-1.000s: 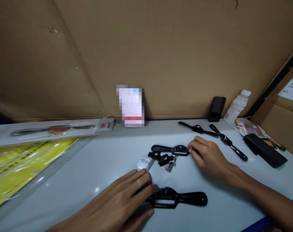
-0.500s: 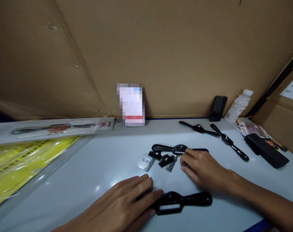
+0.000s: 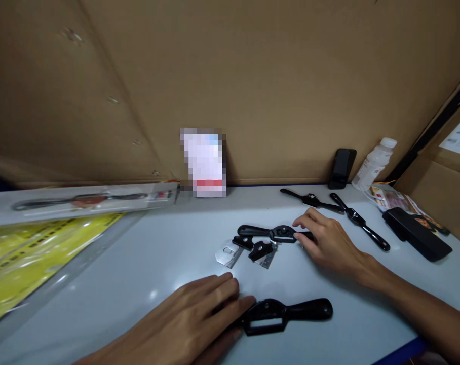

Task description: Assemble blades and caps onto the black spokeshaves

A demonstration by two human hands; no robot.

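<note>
Across the tabletop (image 3: 157, 243), our left hand (image 3: 199, 314) grasping the near spokeshave (image 3: 302, 310), our right hand (image 3: 329, 242) loosely parted at the middle spokeshave (image 3: 256, 231), blades (image 3: 223, 259) just beside.

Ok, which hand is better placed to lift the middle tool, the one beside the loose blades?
The right hand, I'd say: it is at the right end of the middle tool, while the left hand holds the front tool.
</note>
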